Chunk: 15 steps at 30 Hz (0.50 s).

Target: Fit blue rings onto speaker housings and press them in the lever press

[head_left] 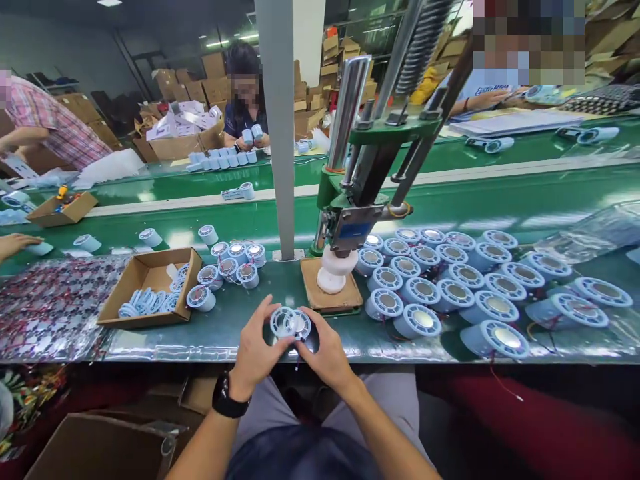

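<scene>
Just in front of the press, both my hands are close together over the table's near edge. My left hand (256, 348), with a black watch on its wrist, pinches a light-blue slotted ring (280, 323) between thumb and fingers. In my right hand (326, 352) is a light-blue round housing (303, 325) with a silver disc in its top. The ring overlaps the housing's left side; whether they touch I cannot tell. Behind them stands a green hand press (353, 220), its white round head (336, 270) low over a brown base plate (313, 293).
A cardboard tray (145, 321) of blue rings stands left, beside several housings (237, 252). Many more housings (453, 293) crowd the right. Circuit boards (55, 300) cover the far left. A grey post (281, 133) rises behind. Co-workers sit across the green line (215, 210).
</scene>
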Each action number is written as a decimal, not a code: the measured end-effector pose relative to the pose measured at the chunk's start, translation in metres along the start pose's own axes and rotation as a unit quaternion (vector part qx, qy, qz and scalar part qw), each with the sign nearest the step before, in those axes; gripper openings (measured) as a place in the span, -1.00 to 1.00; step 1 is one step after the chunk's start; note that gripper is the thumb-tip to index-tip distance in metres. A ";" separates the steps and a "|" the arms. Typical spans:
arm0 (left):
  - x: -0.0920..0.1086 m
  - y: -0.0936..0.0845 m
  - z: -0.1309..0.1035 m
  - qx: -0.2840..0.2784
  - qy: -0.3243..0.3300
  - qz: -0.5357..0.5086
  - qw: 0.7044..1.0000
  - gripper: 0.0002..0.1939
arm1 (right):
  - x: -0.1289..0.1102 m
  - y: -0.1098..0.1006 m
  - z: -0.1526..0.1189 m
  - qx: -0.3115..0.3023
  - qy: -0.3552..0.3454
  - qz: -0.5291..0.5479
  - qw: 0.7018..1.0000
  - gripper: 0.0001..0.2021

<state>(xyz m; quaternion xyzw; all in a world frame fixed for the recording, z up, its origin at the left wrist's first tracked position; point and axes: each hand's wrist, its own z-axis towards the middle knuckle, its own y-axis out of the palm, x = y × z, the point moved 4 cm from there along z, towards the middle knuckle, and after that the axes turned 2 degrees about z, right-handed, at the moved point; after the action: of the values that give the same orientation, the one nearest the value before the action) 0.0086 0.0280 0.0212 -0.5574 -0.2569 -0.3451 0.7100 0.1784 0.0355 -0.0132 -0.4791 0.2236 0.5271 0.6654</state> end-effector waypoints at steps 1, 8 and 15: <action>0.010 0.005 0.000 -0.012 0.025 0.013 1.000 -0.20 | 0.001 0.001 0.000 0.006 -0.004 -0.003 1.000 -0.47; 0.037 0.020 0.003 -0.026 0.047 0.075 0.996 -0.24 | 0.002 0.001 -0.003 0.033 -0.024 -0.036 0.999 -0.43; 0.032 0.022 -0.002 0.019 0.019 0.041 0.999 -0.32 | 0.004 0.001 -0.004 0.044 -0.011 -0.035 0.998 -0.45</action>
<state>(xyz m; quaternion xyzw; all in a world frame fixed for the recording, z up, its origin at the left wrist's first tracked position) 0.0464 0.0224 0.0313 -0.5475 -0.2263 -0.3215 0.7387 0.1796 0.0339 -0.0183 -0.4508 0.2228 0.4983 0.7063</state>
